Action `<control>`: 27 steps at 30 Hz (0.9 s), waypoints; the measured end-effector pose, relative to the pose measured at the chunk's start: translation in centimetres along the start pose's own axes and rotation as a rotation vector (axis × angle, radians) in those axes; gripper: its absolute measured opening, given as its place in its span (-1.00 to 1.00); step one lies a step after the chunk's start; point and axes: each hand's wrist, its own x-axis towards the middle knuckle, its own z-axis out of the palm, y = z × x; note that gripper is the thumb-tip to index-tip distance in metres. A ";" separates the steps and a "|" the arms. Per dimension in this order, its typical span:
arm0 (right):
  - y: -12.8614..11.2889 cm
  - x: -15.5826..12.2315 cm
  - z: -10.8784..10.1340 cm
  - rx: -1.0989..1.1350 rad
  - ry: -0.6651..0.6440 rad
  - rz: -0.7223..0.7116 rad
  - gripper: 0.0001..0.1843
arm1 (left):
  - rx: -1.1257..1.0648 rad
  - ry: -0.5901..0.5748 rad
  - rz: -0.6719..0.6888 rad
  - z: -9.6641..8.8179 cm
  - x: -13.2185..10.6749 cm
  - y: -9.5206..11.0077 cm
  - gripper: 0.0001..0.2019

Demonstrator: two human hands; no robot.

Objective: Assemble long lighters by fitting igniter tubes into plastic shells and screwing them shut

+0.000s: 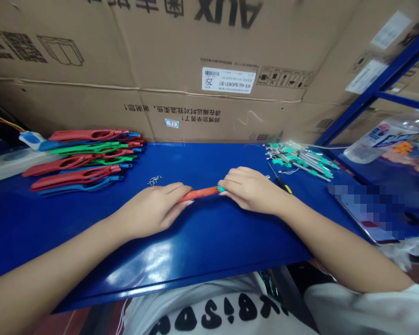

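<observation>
My left hand point(157, 207) is closed round one end of a slim red plastic handle point(204, 193), held just above the blue table point(209, 237). At the handle's other end, my right hand point(249, 188) pinches a small teal piece point(221, 189), which meets the red plastic there. My fingers hide both ends, so I cannot tell whether the teal piece is inside the handle. A little pile of screws point(154, 180) lies just beyond my left hand. Right of my right hand rests a screwdriver point(281, 180) with a black and yellow handle.
Red, green and blue plastic handles point(84, 163) are stacked at the left. Teal parts with metal rods and wires point(300, 158) form a heap at the back right. A phone point(370, 214) lies at the right, near a plastic bottle point(384, 137). Cardboard point(160, 56) walls the back.
</observation>
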 end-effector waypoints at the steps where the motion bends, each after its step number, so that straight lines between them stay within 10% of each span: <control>1: -0.3 0.1 0.2 -0.011 0.022 -0.005 -0.66 | -0.039 0.003 0.000 0.0 -0.1 0.2 -0.71; 9: -1.2 0.1 -0.1 -0.067 0.096 -0.087 -0.70 | -0.270 0.074 0.001 0.2 -0.1 0.8 -0.67; 16: -1.2 -0.1 0.7 0.049 0.007 -0.046 -0.71 | -0.044 0.008 0.031 0.8 -0.5 0.8 -0.74; 27: -0.8 0.2 -1.0 0.223 -0.421 0.217 -0.87 | 0.011 -0.040 0.044 1.8 0.8 1.4 -0.72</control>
